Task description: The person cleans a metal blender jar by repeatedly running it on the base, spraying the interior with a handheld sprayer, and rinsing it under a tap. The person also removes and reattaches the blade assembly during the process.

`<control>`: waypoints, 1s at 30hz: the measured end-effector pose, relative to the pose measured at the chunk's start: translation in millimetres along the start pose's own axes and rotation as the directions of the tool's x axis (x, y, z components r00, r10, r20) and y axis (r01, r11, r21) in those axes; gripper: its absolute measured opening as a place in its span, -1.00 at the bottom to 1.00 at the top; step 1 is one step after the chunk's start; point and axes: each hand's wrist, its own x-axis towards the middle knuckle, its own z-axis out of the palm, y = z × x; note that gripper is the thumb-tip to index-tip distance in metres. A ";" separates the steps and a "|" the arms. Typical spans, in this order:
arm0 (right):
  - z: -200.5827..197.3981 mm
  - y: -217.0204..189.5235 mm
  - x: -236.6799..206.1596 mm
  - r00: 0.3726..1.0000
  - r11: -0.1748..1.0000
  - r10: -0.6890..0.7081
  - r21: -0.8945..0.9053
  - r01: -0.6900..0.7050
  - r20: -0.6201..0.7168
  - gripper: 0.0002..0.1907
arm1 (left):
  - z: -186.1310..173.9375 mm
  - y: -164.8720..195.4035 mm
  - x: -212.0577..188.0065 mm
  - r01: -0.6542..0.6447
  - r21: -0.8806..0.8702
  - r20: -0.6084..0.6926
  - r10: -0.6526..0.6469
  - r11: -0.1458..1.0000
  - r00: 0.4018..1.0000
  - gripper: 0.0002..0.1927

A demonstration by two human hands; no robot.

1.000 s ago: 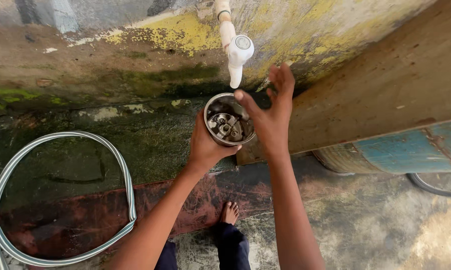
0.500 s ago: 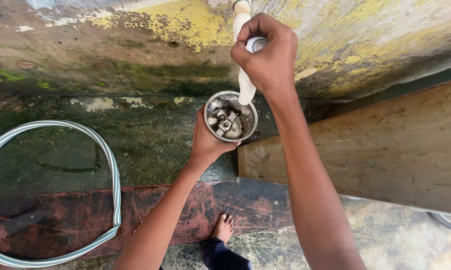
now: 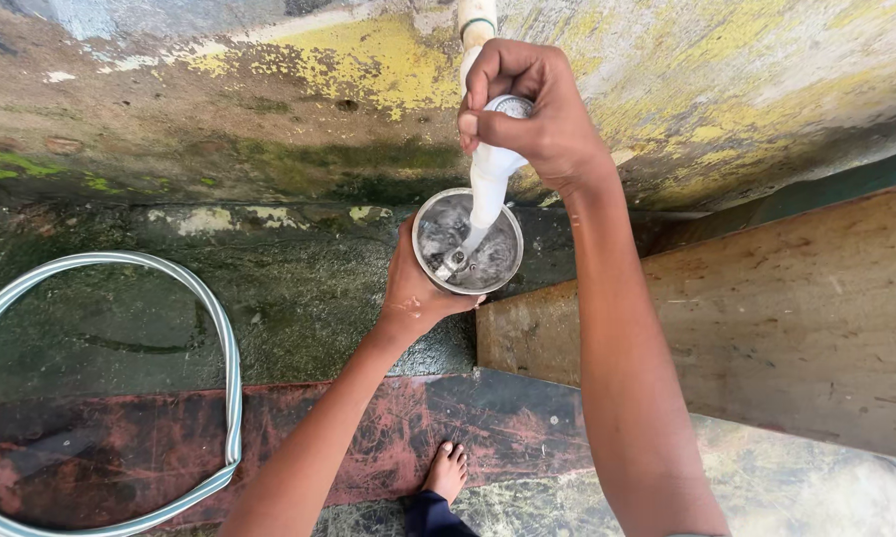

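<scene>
A stained wall (image 3: pixel 269 89), patched yellow and green, is seen behind both hands. A wooden board (image 3: pixel 766 308) is propped at a slant to the right of the right forearm, and a reddish slab (image 3: pixel 120 447) is laid on the ground below the left arm. A grey hose (image 3: pixel 231 368) is looped well to the left of the left hand. A bare foot (image 3: pixel 448 469) is seen on the slab between the two forearms. A steel cup (image 3: pixel 438 234) is held from beneath by the left hand (image 3: pixel 418 293), its fingers wrapped round the base, directly under the spout. Water is seen inside the cup, with small metal pieces at the bottom. A white tap (image 3: pixel 492 179) is gripped at its head by the right hand (image 3: pixel 537 119), the fingers clenched round the knob, just above the cup.
</scene>
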 end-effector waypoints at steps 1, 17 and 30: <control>3.4 -1.3 -1.3 0.999 0.998 -0.023 -0.062 0.020 -0.036 -0.83 | 0.8 -1.0 -1.7 -0.003 -0.005 -0.009 0.003 1.000 1.000 0.17; 74.6 -9.7 -2.3 0.642 0.747 -0.408 -0.642 -0.174 -0.649 -0.65 | 3.8 -4.6 -0.2 0.028 -0.014 -0.004 -0.028 1.000 1.000 0.22; 49.0 -20.7 -20.2 0.909 0.608 -0.303 -0.792 -0.045 -0.285 -0.83 | -2.0 3.8 2.2 -0.007 -0.006 -0.026 0.007 1.000 1.000 0.22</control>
